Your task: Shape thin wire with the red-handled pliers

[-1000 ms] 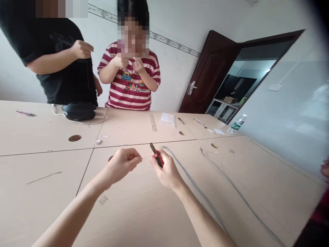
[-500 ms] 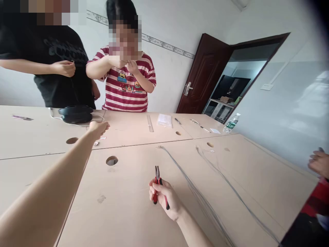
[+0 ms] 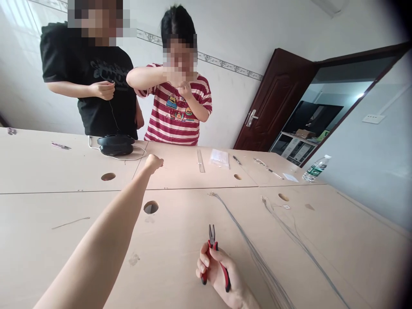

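Note:
My right hand (image 3: 219,272) grips small pliers (image 3: 211,244) with red and black handles, low over the near half of the table (image 3: 174,257). The pliers' jaws point away from me and stand apart with nothing between them. My left arm stretches across to the far half, where my left hand (image 3: 153,164) is closed; what its fingers hold, if anything, is hidden. Left of that hand lies a rounded black device (image 3: 116,145) with a white cable. Right of the pliers runs a bundle of thin grey wires (image 3: 236,223) with small metallic ends.
A second bundle of wires (image 3: 299,242) lies further right. Along the far side are a ruler (image 3: 200,161), a clear plastic bag (image 3: 219,158), a pen (image 3: 237,160) and a water bottle (image 3: 317,168). Holes (image 3: 151,207) pierce the tabletop. Two people stand opposite.
The view has swung left. My left hand is a little further right of the black device. The small tag and shiny piece beside it no longer show. My right hand still holds the pliers.

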